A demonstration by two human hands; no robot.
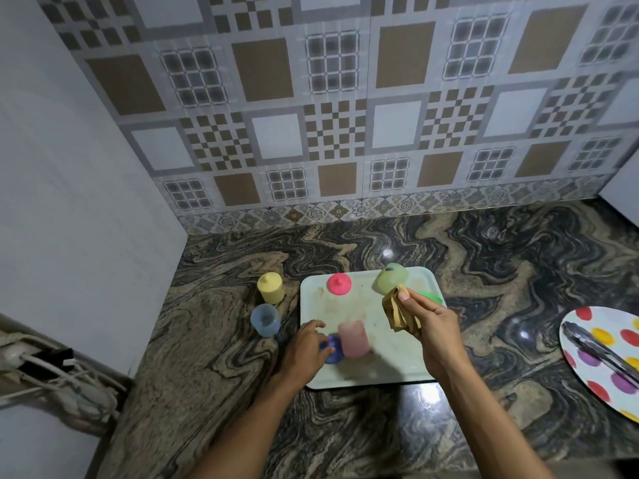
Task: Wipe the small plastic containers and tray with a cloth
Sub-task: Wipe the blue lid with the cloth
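The right hand pinches the cloth over the right side of the tray — the left hand, fingers loose, sits beside the blue lid on it.

One head-worn wide-angle camera faces forward and down onto the bench at close range. The tray lies below frame centre. Behind the tray, the tiled wall fills the upper half.
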